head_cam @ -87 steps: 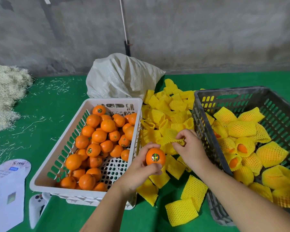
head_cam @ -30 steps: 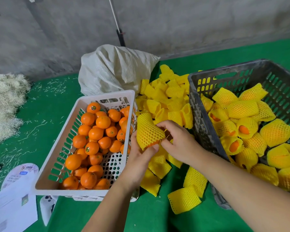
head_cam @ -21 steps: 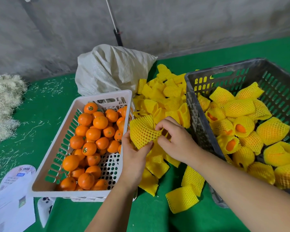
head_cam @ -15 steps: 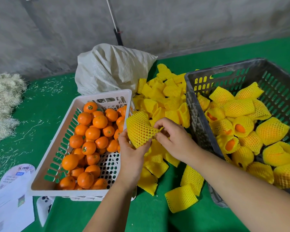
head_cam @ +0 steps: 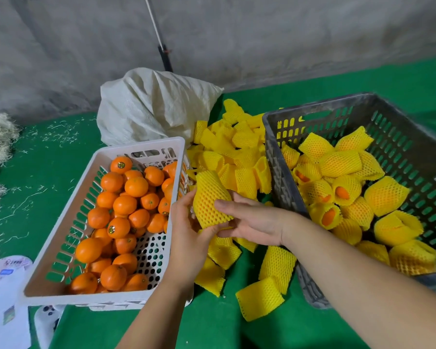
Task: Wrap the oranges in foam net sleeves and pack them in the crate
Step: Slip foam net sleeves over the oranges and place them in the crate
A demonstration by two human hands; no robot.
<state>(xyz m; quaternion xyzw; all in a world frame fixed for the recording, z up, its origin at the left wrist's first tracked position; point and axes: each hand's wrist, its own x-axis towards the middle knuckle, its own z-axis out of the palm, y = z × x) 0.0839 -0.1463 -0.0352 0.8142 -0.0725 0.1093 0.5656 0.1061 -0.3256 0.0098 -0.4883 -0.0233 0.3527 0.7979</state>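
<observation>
A sleeved orange is gripped from both sides by the left hand and right hand, held up between the white basket and the grey crate.

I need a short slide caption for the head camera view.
Both hands, left and right, hold a sleeved orange between white basket and grey crate.

I see both forearms reaching in from below, bare, converging at centre; left hand cupped, fingers curled around wrapped orange from left; right hand gripping same orange from right, fingers across its front
</observation>
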